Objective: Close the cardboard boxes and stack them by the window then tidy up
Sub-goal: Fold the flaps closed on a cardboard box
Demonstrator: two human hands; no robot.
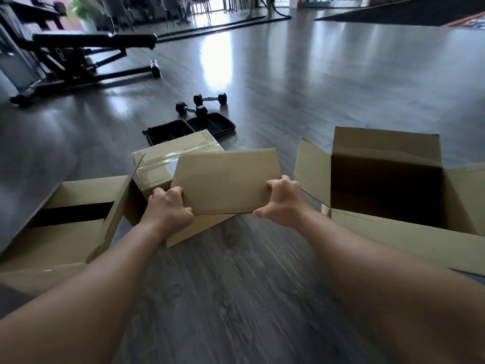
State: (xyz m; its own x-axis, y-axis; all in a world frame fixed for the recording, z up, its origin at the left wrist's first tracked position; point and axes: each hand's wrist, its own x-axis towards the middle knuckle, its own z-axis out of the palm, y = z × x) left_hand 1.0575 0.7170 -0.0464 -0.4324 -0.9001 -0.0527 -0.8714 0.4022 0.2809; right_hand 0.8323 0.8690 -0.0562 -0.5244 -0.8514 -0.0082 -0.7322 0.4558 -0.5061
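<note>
A small closed cardboard box [225, 182] sits tilted just above the dark wood floor in the middle of the view. My left hand [168, 208] grips its left end and my right hand [283, 203] grips its right end. Behind it lies a taped, closed box [168, 156]. On the left stands a larger box [65, 232] with its flaps partly folded and a dark gap showing. On the right, a big box [388, 179] is open with its flaps spread outward.
Two black dumbbells [202, 103] and an open black case [189, 130] lie on the floor beyond the boxes. A black weight bench [86, 56] stands at the far left. A dark mat [404, 11] lies at the far right, with chairs at the back.
</note>
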